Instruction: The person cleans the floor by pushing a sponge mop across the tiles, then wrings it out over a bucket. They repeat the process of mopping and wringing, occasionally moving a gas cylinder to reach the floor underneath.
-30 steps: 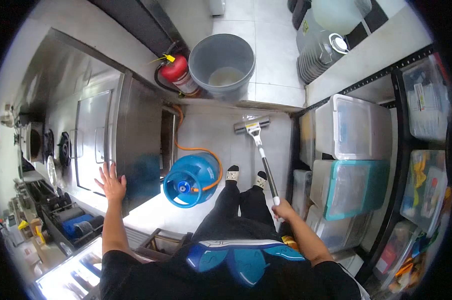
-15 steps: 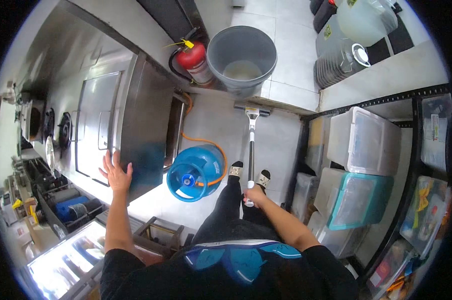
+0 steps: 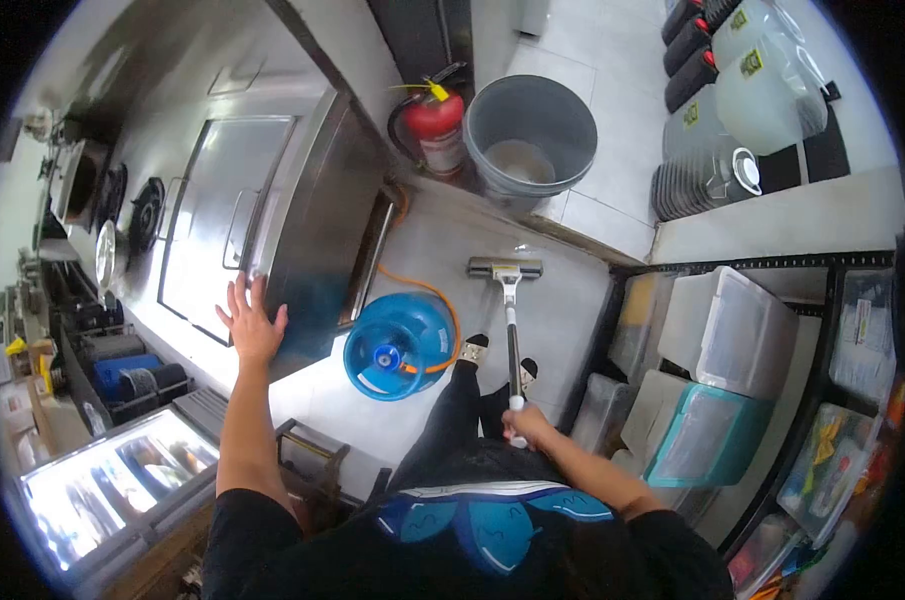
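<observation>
My right hand (image 3: 532,424) is wrapped round the upper end of a mop (image 3: 513,335), close to my body. The mop's wide grey head (image 3: 505,268) lies on the floor a little short of the raised step. My left hand (image 3: 253,325) rests on the edge of the stainless steel counter (image 3: 202,230), fingers spread, holding nothing. On the floor between the counter and my feet stands a blue gas cylinder (image 3: 427,325) with an orange hose (image 3: 422,283) attached.
A grey bucket (image 3: 529,125) and a red fire extinguisher (image 3: 437,125) stand on the step ahead. At right, a black shelf rack (image 3: 712,262) holds plastic bins (image 3: 717,430). Large clear jugs (image 3: 767,95) are at the upper right. Stove burners (image 3: 148,212) sit on the left.
The mop head has come back from the step's edge toward me, and my right hand has drawn the handle closer. My left hand stays on the counter edge. The view has shifted slightly.
</observation>
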A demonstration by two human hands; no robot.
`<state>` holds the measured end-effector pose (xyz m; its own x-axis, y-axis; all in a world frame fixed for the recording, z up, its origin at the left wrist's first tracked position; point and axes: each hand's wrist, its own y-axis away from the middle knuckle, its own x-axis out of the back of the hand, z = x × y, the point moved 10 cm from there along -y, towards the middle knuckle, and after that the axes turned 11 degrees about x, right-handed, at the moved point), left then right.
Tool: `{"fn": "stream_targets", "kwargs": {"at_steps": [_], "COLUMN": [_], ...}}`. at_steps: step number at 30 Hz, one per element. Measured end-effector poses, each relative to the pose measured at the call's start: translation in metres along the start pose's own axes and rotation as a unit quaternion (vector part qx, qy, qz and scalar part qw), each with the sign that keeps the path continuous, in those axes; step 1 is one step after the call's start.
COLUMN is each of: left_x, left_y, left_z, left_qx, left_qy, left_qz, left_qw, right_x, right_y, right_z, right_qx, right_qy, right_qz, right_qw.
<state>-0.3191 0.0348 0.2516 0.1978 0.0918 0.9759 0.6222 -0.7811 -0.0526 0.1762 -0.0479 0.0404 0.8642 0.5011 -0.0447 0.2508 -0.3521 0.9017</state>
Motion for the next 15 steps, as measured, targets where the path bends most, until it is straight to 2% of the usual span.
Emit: {"fn": "stream_targets", "kwargs": {"at_steps": [3, 6, 9, 12, 15], "left_x": [0.002, 0.003, 0.005, 0.004, 0.003], "left_y": [-0.002, -0.002, -0.002, -0.002, -0.003], "left_z": [0.0, -0.001, 0.0, 0.0, 0.0], "left_qx": [-0.005, -0.008, -0.005, -0.003, -0.009], "left_qy": [0.01, 0.019, 0.02, 0.022, 0.015], "left_qz": [0.013, 0.022, 0.014, 0.011, 0.018], "left_qw": [1.0, 1.0, 1.0, 1.0, 1.0], "right_x": [-0.019, -0.037, -0.061, -0.109, -0.141], "right_y": [-0.031, -0.065, -0.09, -0.113, -0.122], "right_z": [-0.026, -0.056, -0.084, -0.099, -0.132], "right_qx": [0.002, 0.014, 0.044, 0.008, 0.008], "right_qy": [-0.004, -0.105, -0.17, -0.285, -0.326], "right_qz": [-0.006, 0.011, -0.025, -0.017, -0.034], "right_qw": [1.0, 0.994, 0.984, 0.958, 0.945]}}
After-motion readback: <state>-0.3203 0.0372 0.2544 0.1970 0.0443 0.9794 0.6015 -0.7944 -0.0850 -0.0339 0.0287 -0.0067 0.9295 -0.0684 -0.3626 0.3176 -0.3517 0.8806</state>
